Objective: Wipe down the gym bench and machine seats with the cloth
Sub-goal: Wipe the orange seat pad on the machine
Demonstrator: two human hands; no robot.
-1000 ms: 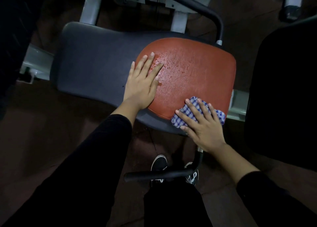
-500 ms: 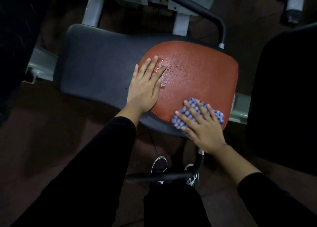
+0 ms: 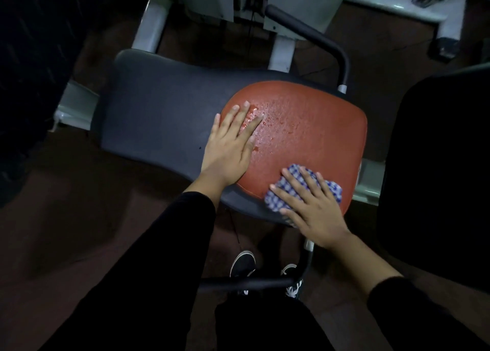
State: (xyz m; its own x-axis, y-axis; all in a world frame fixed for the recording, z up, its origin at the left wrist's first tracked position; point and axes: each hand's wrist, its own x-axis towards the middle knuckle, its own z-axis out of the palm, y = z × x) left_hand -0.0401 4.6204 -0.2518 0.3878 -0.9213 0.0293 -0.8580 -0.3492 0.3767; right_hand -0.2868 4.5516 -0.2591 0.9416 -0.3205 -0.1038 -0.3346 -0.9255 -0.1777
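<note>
A machine seat fills the middle of the head view: a dark grey pad (image 3: 159,117) with a red-brown cushion (image 3: 313,136) over its right part. Water droplets glisten on the cushion's upper left. My left hand (image 3: 230,146) lies flat with straight fingers across the seam between grey pad and red cushion. My right hand (image 3: 313,207) presses a blue-and-white checked cloth (image 3: 332,189) flat onto the cushion's near right corner, fingers spread over it. Most of the cloth is hidden under that hand.
A black padded handle (image 3: 313,38) curves up behind the seat, and another black bar (image 3: 246,283) crosses low in front of my shoes. White machine frame parts (image 3: 151,24) stand behind. A large dark pad (image 3: 437,178) sits close on the right.
Both hands stay where they were on the seat; the cloth hand has shifted only slightly along the near right edge. The camera view has drifted, so the seat sits lower in frame.
</note>
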